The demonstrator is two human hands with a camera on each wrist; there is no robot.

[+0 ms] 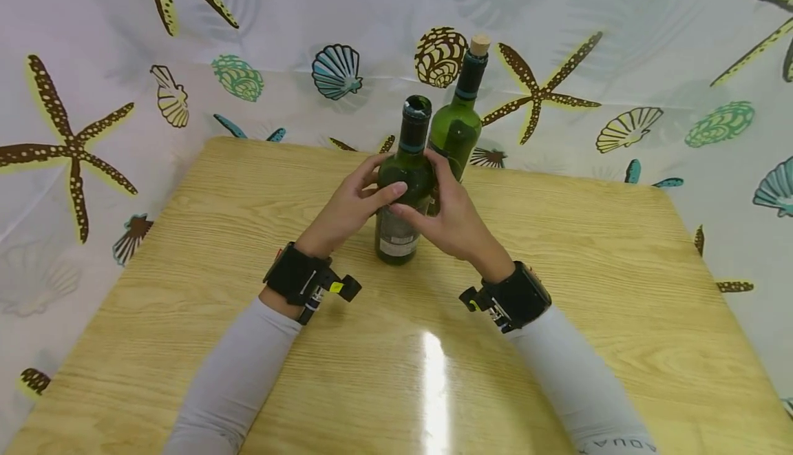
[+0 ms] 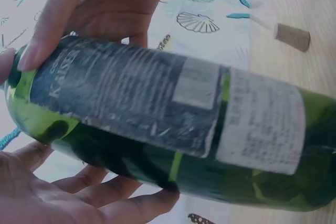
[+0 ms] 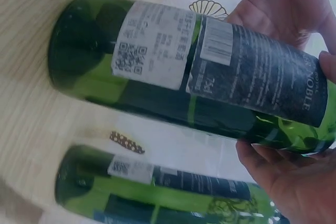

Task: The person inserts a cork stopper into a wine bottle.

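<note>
An uncorked green wine bottle (image 1: 399, 229) with a dark label stands upright near the back of the table. My left hand (image 1: 348, 210) grips it from the left at the shoulder, thumb across the front. From the other side my right hand (image 1: 457, 219) holds the same bottle, its thumb close to the left one. Both wrist views show the dark label and the white sticker (image 3: 152, 44) below it. Just behind to the right is a second green wine bottle (image 1: 457, 130), with a cork (image 1: 480, 45) in its mouth. Its lower part is partly hidden by my right hand.
A loose cork (image 2: 292, 37) lies on the wooden table (image 1: 248, 180), seen in the left wrist view. A white curtain (image 1: 384, 14) printed with shells and starfish hangs close behind the table's back edge. Each wrist carries a black camera mount (image 1: 297, 276).
</note>
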